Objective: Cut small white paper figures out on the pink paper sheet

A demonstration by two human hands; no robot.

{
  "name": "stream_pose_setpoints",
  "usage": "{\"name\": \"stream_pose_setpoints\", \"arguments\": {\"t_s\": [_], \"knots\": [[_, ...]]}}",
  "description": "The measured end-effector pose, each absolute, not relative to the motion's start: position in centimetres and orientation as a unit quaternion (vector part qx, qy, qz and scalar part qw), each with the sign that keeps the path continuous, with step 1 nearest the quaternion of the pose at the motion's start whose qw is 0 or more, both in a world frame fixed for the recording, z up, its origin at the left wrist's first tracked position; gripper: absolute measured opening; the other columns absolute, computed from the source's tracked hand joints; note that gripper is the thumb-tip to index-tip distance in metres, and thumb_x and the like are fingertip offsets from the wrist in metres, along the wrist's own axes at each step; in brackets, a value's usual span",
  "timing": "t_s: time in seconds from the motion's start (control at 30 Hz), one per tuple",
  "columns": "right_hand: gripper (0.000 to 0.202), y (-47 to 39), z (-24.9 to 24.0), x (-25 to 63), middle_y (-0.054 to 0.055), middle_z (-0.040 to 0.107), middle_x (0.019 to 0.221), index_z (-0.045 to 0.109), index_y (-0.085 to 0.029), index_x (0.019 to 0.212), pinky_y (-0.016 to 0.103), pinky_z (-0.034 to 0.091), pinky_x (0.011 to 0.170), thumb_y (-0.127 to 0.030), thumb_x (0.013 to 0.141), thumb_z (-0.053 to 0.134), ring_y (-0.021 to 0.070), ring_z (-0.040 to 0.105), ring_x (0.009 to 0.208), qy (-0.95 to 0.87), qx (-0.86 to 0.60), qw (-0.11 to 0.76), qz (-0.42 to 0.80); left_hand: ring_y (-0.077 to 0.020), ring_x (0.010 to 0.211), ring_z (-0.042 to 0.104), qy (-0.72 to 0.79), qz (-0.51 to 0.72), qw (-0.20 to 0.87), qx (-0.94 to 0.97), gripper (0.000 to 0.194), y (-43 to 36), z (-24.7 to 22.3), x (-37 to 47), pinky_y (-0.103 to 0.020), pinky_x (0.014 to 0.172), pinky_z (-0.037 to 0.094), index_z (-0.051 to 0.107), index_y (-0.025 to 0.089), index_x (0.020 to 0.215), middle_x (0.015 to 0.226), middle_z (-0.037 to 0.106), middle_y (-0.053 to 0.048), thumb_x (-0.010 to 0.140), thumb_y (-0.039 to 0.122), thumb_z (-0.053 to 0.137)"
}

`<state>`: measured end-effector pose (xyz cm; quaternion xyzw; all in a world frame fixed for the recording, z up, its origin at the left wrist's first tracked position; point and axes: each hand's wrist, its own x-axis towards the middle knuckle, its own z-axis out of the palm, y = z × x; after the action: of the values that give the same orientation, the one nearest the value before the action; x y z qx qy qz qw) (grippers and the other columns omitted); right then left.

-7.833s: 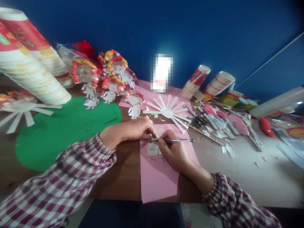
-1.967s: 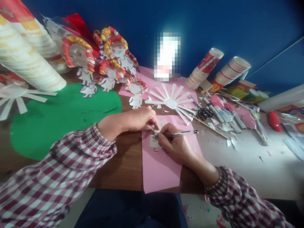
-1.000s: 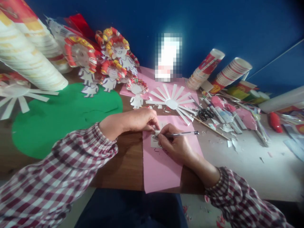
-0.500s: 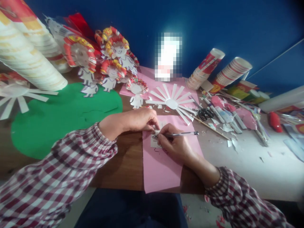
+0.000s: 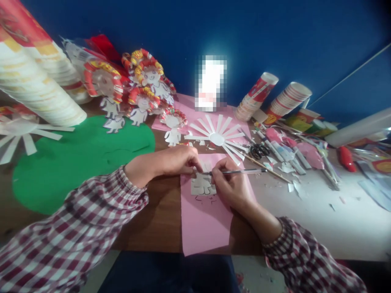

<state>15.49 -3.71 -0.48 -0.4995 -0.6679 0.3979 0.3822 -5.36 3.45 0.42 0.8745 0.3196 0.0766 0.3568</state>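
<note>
A pen point(image 5: 242, 171) is pinched in my right hand point(image 5: 230, 183), its tip at the upper part of a small piece of white paper point(image 5: 198, 188). Dark outlines of a small figure show on that paper. It lies on a pink sheet point(image 5: 206, 228), which bears a few dark marks just below it. With curled fingers, my left hand point(image 5: 174, 160) grips the white paper at its upper left; the fingertips partly cover it. Just beyond my hands lies a white paper cup cut into spread strips point(image 5: 216, 139).
Paper figures with red and yellow rings point(image 5: 142, 101) stand at the back left, near tall cup stacks point(image 5: 45, 89) and a green sheet point(image 5: 79, 162). Black-handled scissors point(image 5: 259, 151), a wooden stick point(image 5: 271, 173), markers, scraps and shorter cup stacks point(image 5: 287, 101) lie to the right.
The pen and my right hand have shifted up and right across the white paper, uncovering more of its drawn outline. My left hand stays on the paper. The view has tilted slightly up.
</note>
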Motion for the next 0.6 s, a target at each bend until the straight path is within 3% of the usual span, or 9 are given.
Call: {"name": "stream_pose_setpoints", "arguments": {"t_s": [0.33, 0.6], "knots": [[0.017, -3.8, -2.1, 15.4, -0.003, 0.056, 0.063, 0.051, -0.021, 0.082, 0.022, 0.036, 0.048, -0.033, 0.093, 0.054, 0.0101, 0.049, 0.051, -0.697, -0.487, 0.347, 0.395, -0.0136, 0.078, 0.059, 0.34, 0.062, 0.371, 0.862, 0.02, 3.3, 0.9, -5.2, -0.024, 0.071, 0.042, 0.078, 0.021, 0.096, 0.089, 0.065, -0.004, 0.08, 0.022, 0.065], [0.013, -3.6, -1.5, 15.2, 0.0, 0.061, 0.07, 0.053, -0.02, 0.081, 0.023, 0.039, 0.051, -0.028, 0.092, 0.053, 0.0109, 0.051, 0.055, -0.716, -0.489, 0.339, 0.365, -0.014, 0.08, 0.059, 0.328, 0.065, 0.359, 0.871, 0.02, 3.4, 0.6, -5.2, -0.025, 0.072, 0.042, 0.077, 0.022, 0.096, 0.089, 0.064, -0.003, 0.081, 0.02, 0.064]]}}
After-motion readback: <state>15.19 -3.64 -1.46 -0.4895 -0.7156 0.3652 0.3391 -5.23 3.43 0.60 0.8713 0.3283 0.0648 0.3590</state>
